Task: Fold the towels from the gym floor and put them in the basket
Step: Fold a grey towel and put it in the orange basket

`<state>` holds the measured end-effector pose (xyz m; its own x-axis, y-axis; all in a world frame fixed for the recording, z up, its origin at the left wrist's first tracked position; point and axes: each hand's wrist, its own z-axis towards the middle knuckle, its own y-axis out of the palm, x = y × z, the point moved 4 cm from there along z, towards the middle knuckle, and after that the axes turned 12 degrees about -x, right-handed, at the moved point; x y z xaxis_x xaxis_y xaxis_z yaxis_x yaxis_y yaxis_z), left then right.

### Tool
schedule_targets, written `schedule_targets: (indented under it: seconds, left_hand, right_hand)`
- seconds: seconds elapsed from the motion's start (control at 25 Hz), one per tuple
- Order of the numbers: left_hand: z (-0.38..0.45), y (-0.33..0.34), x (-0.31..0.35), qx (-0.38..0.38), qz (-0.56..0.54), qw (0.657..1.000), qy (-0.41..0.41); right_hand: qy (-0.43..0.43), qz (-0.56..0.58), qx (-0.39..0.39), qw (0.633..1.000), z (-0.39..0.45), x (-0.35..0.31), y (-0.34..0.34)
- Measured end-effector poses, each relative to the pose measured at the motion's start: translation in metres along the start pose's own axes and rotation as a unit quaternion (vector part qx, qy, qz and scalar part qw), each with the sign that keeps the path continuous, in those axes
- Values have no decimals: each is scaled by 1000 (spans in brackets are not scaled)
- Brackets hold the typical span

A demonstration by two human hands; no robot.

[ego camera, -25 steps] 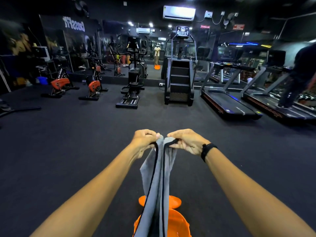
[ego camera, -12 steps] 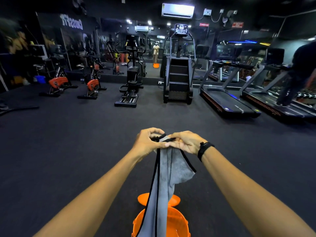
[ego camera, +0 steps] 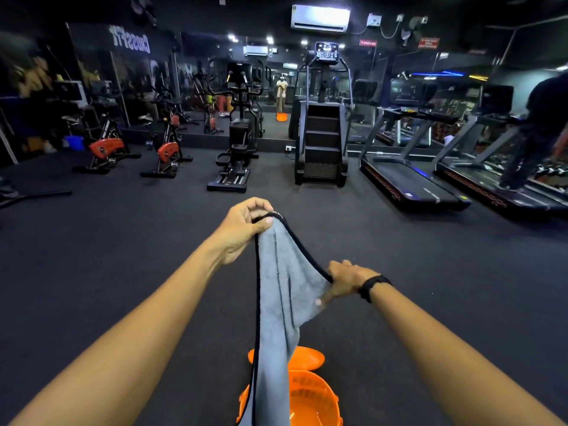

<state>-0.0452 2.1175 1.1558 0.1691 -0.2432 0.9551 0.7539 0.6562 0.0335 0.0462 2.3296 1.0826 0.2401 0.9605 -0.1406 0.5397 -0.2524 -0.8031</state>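
Right hand (ego camera: 344,279) has dropped lower; both hands' fingers (ego camera: 264,221) pinch the towel (ego camera: 282,287).

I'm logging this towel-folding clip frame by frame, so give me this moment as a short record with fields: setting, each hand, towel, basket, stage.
setting: dark gym floor, exercise machines along the far wall
left hand: raised, pinching the top of the grey towel
right hand: lower, gripping the towel's black-trimmed edge off to the side
towel: hanging lengthwise from the left hand, its lower end dangling in front of the basket
orange basket: on the floor below the hands; no towels visible inside
orange lid: lying on the floor just beyond the basket
stage: fold unfinished, towel not yet in basket
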Motion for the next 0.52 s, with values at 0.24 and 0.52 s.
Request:
schedule_targets:
  seconds: [0.24,0.52]
  left_hand:
    - [-10,-47,18,70,61,996,-5]
    - [-23,-76,-1,304,320,894,-79]
  right_hand:
    - [-77,98,146,981,-7,47,-24]
    - [-269,472,368,755,-26,47,-59]
